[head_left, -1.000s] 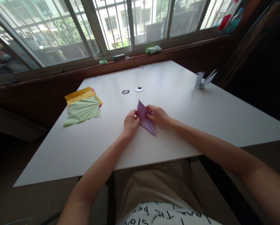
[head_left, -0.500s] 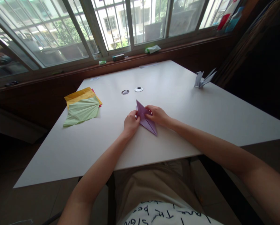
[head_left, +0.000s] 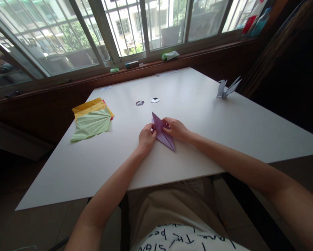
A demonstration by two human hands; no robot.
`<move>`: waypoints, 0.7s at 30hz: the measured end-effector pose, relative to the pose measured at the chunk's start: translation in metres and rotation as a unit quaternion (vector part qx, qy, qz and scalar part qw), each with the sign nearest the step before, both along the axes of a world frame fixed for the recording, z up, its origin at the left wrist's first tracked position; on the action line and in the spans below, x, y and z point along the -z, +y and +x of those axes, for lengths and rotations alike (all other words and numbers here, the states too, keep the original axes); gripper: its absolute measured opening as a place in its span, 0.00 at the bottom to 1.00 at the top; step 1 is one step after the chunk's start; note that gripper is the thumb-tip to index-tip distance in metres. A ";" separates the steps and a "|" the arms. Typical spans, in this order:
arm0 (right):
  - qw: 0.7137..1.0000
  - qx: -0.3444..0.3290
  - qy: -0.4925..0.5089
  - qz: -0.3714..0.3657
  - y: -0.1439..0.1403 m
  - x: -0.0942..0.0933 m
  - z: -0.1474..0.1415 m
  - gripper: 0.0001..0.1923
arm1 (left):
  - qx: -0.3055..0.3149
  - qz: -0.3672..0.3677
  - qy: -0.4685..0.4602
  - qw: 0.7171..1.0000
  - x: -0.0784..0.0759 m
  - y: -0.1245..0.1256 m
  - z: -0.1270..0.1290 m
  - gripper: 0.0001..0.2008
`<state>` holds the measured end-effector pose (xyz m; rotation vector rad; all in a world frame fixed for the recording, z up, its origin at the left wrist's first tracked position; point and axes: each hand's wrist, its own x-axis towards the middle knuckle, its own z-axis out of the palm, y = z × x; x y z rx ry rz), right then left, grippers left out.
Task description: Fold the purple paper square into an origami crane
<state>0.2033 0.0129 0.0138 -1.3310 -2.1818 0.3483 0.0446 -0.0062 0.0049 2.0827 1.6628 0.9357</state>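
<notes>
A folded sheet of purple origami paper (head_left: 160, 127), shaped like a long diamond, lies slanted on the white table (head_left: 114, 164) in front of me. One sharp tip points away from me, and the other points toward the near edge. My left hand (head_left: 147, 137) grips its left edge between thumb and fingers. On the opposite side, my right hand (head_left: 176, 129) pinches the right edge, its thumb lying on the paper's face. A pale bit of paper shows behind the left edge. The fingertips beneath the fold are hidden.
Green pleated paper (head_left: 92, 125) lies over yellow sheets (head_left: 87, 105) at the left, with a red edge showing. A grey paper crane (head_left: 225, 90) stands at the far right. Two round openings, one with a disc (head_left: 154, 100), sit mid-table. Small items line the windowsill (head_left: 146, 62).
Almost nothing differs. Both hands keep their grip on the purple paper, which stays in the same place.
</notes>
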 end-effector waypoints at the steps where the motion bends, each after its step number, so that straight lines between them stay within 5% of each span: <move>1: 1.000 0.000 0.000 0.000 0.000 0.000 0.000 0.11 | 0.000 0.001 -0.001 1.000 0.000 0.000 0.000 0.07; 8: 1.000 -0.001 -0.001 -0.005 0.000 -0.001 0.000 0.11 | 0.003 0.011 -0.012 1.000 0.003 0.001 0.000 0.07; 14: 1.000 -0.002 -0.003 -0.006 -0.001 -0.001 -0.001 0.11 | -0.022 0.054 -0.060 0.997 0.003 0.001 0.001 0.16; 21: 1.000 -0.015 0.013 0.006 0.000 0.002 -0.001 0.10 | -0.004 0.047 -0.115 0.992 0.001 0.002 0.001 0.07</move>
